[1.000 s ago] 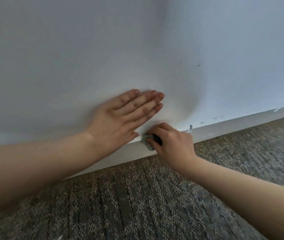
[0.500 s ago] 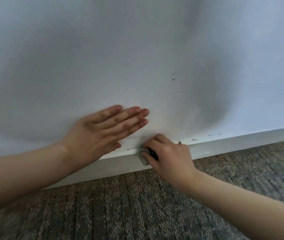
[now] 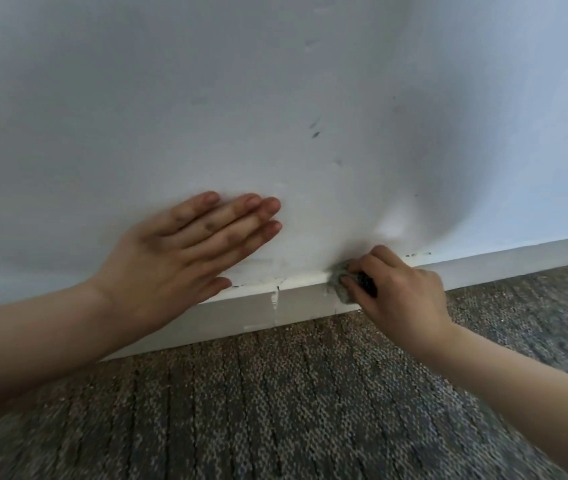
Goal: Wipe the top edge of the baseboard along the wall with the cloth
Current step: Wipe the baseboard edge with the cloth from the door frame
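Fingers point(image 3: 374, 259) of right hand point(image 3: 401, 296) curled round bunched grey cloth point(image 3: 339, 283), pressing it on baseboard point(image 3: 241, 315) top edge just right of joint point(image 3: 277, 295). Left hand point(image 3: 178, 258) flat on wall point(image 3: 275, 98), left of joint. Seemingly mid-task: dark specks point(image 3: 418, 253) further right not yet wiped.

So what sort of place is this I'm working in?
Probably an indoor room, maybe an office, at floor level: a scuffed white wall, a white baseboard along its foot, and grey patterned carpet. The right hand grips the cloth on the baseboard's top edge.

Cloth point(image 3: 339, 285) on baseboard point(image 3: 241, 311), right of left hand point(image 3: 178, 258).
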